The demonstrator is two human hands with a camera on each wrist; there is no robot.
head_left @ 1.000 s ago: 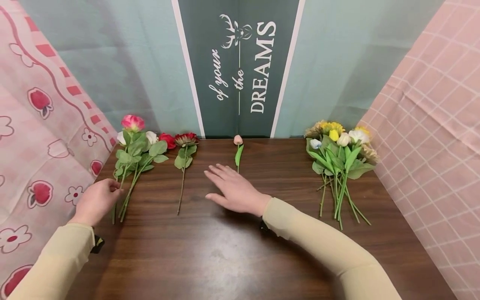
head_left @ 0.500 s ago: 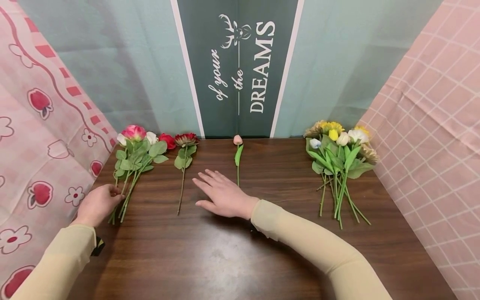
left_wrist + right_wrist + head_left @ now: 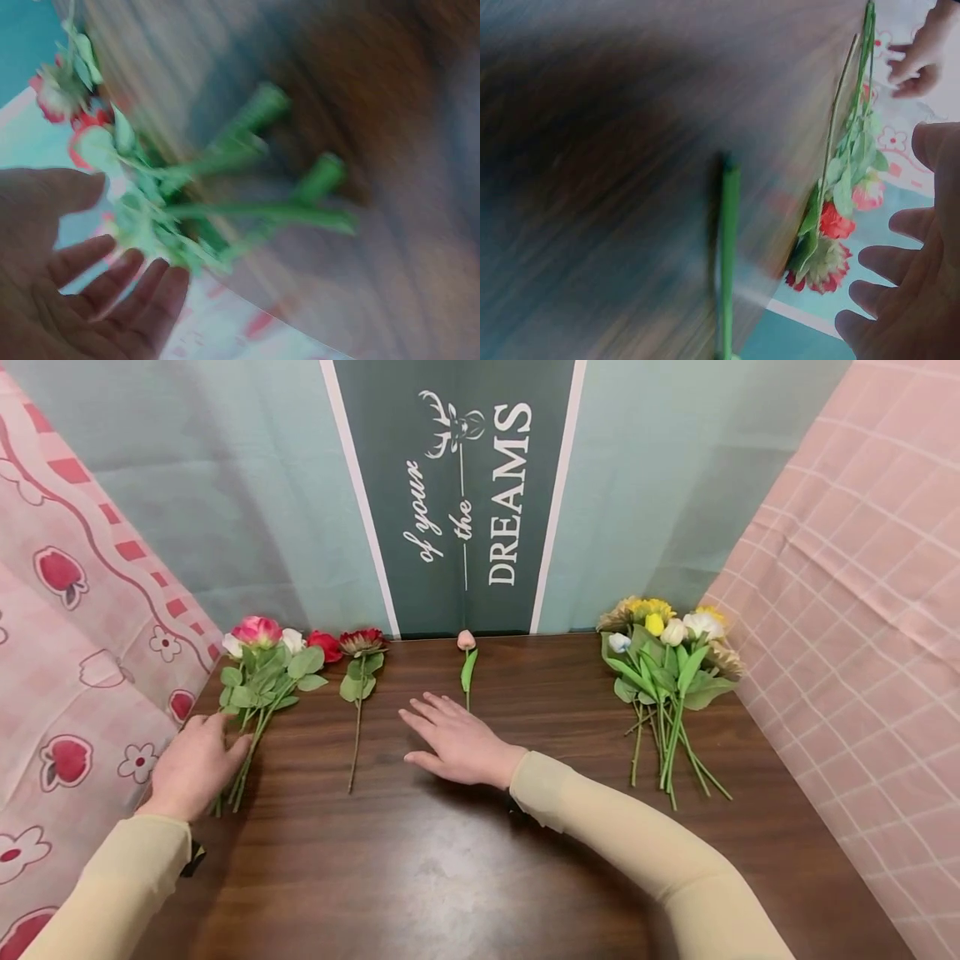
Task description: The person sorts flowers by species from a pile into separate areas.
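Left hand (image 3: pixel 193 767) beside flower bunch (image 3: pixel 262 681)

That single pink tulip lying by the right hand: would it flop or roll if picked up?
The pink tulip probably stays fairly stiff: its thin stem lies straight. It looks light, with a small bud. Its one leaf likely stops it rolling on the table.

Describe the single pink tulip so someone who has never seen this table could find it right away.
Start at the dark green banner reading DREAMS on the back wall. At its foot, on the brown table, lies the pink tulip, just beyond the right hand. It lies alone: one small closed bud and one leaf, unlike the bunches on either side.
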